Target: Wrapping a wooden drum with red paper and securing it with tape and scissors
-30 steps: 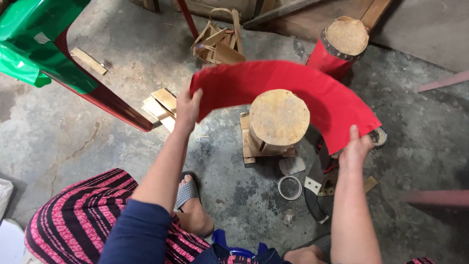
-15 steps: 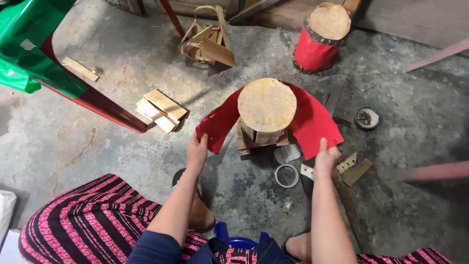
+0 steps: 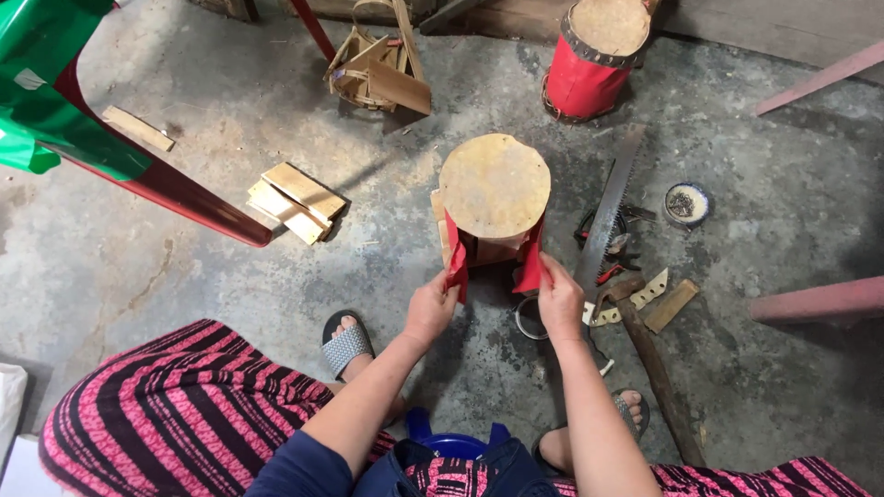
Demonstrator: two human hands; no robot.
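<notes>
We extend both forearms: left hand (image 3: 431, 308) and right hand (image 3: 559, 296) each pinch one red sheet (image 3: 457, 262) end shut around one drum (image 3: 494, 195).

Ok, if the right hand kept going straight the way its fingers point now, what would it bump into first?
The right hand points up the picture at the red sheet it already pinches; right behind that stands the unfinished wooden drum the sheet wraps. Depth is hard to judge from above.
</notes>
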